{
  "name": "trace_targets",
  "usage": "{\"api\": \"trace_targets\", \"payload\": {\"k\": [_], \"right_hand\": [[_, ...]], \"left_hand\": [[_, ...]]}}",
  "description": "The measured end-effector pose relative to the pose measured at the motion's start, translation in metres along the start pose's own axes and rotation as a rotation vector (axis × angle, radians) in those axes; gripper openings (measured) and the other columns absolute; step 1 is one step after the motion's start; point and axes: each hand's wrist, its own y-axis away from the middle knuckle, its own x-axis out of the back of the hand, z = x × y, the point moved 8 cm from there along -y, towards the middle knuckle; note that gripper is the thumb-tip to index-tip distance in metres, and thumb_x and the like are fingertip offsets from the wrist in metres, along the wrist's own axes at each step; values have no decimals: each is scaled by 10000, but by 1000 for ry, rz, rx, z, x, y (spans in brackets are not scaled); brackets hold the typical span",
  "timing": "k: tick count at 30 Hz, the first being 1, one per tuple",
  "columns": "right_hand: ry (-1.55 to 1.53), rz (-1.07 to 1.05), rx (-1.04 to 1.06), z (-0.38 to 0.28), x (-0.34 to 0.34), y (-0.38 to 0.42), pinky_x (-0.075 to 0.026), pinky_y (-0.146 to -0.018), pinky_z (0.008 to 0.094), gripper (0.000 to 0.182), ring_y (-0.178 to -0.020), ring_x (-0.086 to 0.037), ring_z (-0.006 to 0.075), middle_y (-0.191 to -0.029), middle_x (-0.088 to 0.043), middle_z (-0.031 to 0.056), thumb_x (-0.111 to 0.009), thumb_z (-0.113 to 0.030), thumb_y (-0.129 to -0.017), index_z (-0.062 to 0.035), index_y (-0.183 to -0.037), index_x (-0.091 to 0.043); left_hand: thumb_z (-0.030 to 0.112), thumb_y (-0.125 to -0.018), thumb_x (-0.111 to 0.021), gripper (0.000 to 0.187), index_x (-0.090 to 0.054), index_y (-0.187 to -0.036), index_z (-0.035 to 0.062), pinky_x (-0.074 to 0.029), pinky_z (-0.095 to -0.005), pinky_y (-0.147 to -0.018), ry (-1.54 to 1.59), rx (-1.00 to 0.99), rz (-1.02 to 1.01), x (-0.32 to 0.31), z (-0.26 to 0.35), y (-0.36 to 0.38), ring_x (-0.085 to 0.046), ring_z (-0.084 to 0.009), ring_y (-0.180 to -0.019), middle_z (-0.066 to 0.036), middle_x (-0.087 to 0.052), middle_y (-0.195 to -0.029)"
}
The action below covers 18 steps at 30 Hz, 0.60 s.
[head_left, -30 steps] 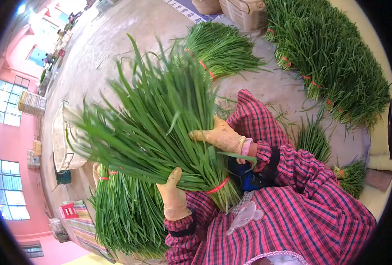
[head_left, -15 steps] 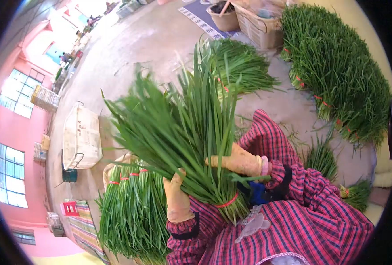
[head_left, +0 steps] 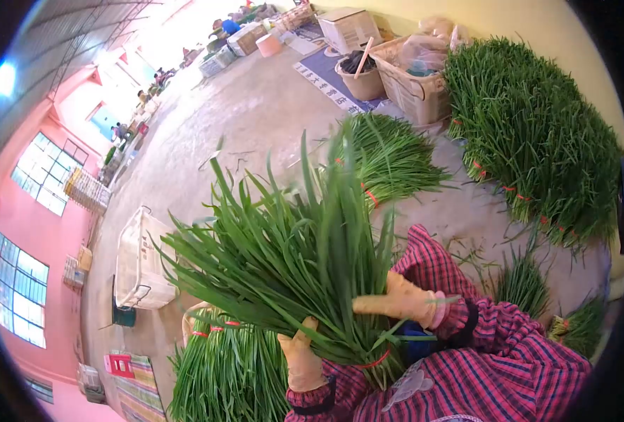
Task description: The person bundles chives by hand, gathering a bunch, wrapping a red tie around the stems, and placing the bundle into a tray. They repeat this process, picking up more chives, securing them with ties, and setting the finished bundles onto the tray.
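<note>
Concrete floor [head_left: 255, 112] filled the upper frame. Left hand [head_left: 303, 362] and right hand [head_left: 400, 299], fingers clamped, steadied the red-banded green chive bundle [head_left: 305, 260] upright at centre.

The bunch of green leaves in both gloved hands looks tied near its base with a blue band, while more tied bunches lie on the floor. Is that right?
Not quite: the band is red, not blue, as the head view shows. The rest holds: the left hand and right hand, both gloved, hold the bunch of green leaves, and more tied bunches lie on the floor.
</note>
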Motion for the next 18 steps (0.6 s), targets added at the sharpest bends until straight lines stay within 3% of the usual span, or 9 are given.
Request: {"api": "trace_targets", "payload": {"k": [1, 3, 4, 8, 10, 13, 15, 17, 18], "right_hand": [[-153, 37, -128, -14, 3, -1, -411, -1046, 349, 670, -1200, -520, 183, -1331, -567, 78, -722, -143, -884, -30, -1452, -386], [-131, 126, 44, -33, 28, -16, -384, -1071, 346, 655, -1229, -497, 177, -1348, -551, 80, -694, -147, -903, -45, -1466, -376], [-78, 197, 140, -50, 43, -24, -380, -1073, 338, 652, -1233, -494, 174, -1358, -540, 83, -678, -154, -913, -49, -1475, -364], [-83, 424, 326, -110, 98, -59, -412, -1026, 306, 582, -1183, -527, 161, -1298, -570, 81, -660, -209, -928, -38, -1436, -435], [122, 391, 323, -132, 111, -80, -443, -962, 280, 475, -1091, -563, 140, -1184, -631, 74, -657, -274, -936, -22, -1327, -561], [231, 143, 62, -119, 114, -116, -461, -889, 252, 410, -982, -587, 107, -1066, -676, 55, -645, -343, -948, -23, -1203, -649], [290, 1, 35, -106, 104, -127, -489, -761, 238, 392, -840, -603, 76, -944, -693, 18, -664, -378, -940, -39, -1136, -679], [288, -88, -181, -95, 89, -123, -497, -840, 233, 297, -944, -607, 58, -1065, -699, 7, -668, -226, -944, -39, -1176, -678], [143, -95, -216, -92, 85, -120, -499, -818, 233, 236, -914, -616, 52, -1001, -704, -10, -707, -195, -909, -57, -1101, -705]], "left_hand": [[14, -891, -600, 213, -593, -1092, -58, -589, -362, -672, 2, 2, -5, 3, -1, -2, -681, -236, -824, -132, -672, -993], [-21, -880, -641, 248, -609, -1126, -6, -520, -280, -669, -24, 24, -104, 24, -14, -10, -631, -154, -802, -71, -656, -990], [-17, -876, -642, 228, -612, -1101, 5, -457, -259, -592, -134, 121, 3, 84, -67, -38, -587, -119, -723, -34, -638, -919], [-15, -872, -642, 227, -612, -1095, 12, -414, -252, -553, -59, -53, -137, 34, -29, -22, -559, -99, -684, -18, -633, -887], [-22, -873, -632, 225, -612, -1094, 15, -417, -257, -553, -28, 154, -22, 66, -63, -34, -555, -101, -682, -16, -633, -896], [-24, -867, -646, 259, -610, -1121, 13, -463, -264, -595, -147, 6, -66, 28, -26, -18, -585, -116, -729, -22, -640, -941], [-23, -865, -654, 281, -610, -1140, 15, -487, -272, -624, -79, 38, -70, 37, -38, -24, -601, -126, -762, -30, -646, -971], [-22, -864, -663, 303, -609, -1159, 17, -512, -280, -653, -15, 77, -70, 50, -53, -31, -618, -135, -794, -39, -653, -1001], [-18, -863, -671, 322, -608, -1176, 21, -528, -291, -677, 20, 98, -68, 57, -61, -36, -631, -151, -819, -52, -658, -1022]]}}
